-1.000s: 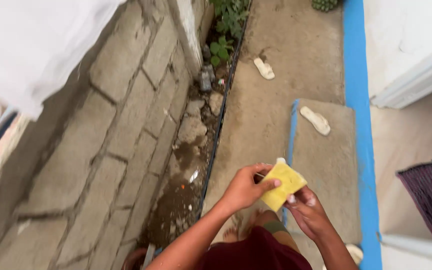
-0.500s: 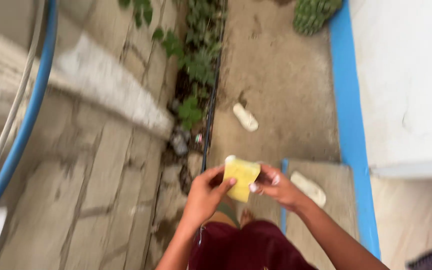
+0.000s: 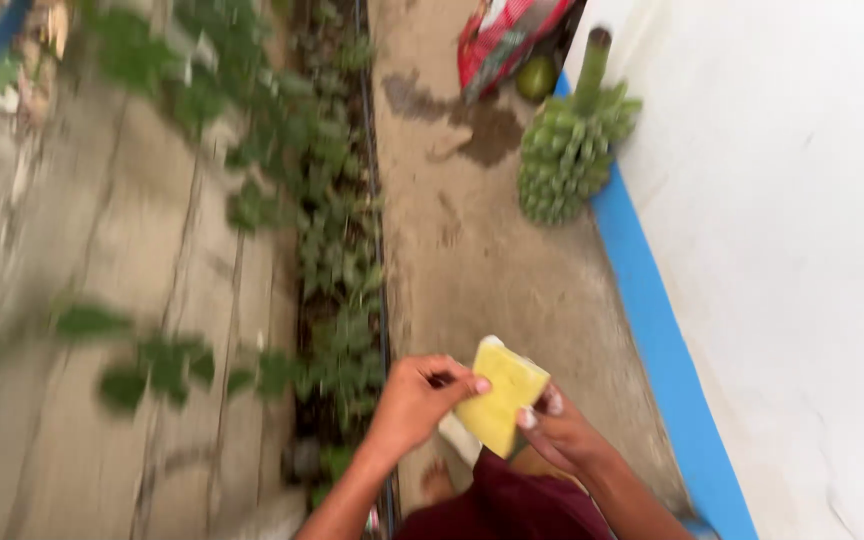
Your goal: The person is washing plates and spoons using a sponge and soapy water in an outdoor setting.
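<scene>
The view has swung up the path: the pale slippers seen a moment ago are gone, and leafy plants (image 3: 337, 250) now line the drain on the left. The left hand (image 3: 417, 400) pinches the near edge of the yellow pad (image 3: 497, 400), held low in the middle as before. The right hand (image 3: 557, 432) grips its other side, fingertips against it. Further right, a green banana bunch (image 3: 567, 150) leans by the blue-edged white wall (image 3: 782, 250), below a red-and-white patterned sack (image 3: 507, 35).

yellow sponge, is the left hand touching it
Touching: the head view shows the left hand pinching the yellow sponge at its left edge, thumb tip pressed on it.
</scene>
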